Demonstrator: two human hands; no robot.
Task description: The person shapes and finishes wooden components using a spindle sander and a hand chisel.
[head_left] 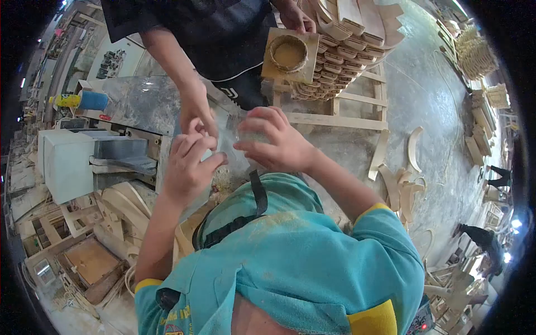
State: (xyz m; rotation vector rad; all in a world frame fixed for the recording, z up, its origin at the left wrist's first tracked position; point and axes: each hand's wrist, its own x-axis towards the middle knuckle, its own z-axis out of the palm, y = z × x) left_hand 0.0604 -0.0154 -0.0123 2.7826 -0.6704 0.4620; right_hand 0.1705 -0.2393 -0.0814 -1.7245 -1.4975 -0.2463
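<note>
Our left hand [185, 167], fingers curled, meets a co-worker's hand [195, 106] near a dusty bench [137, 103]; whether it grips anything, we cannot tell. Our right hand [282, 144] hangs just across from it, fingers half bent, its grip equally unclear to us. Beyond, the co-worker's other hand [298, 18] holds a square board [306, 73] bearing a round dish [288, 54], beside curved wood [346, 56] stacked on a pallet [335, 121].
</note>
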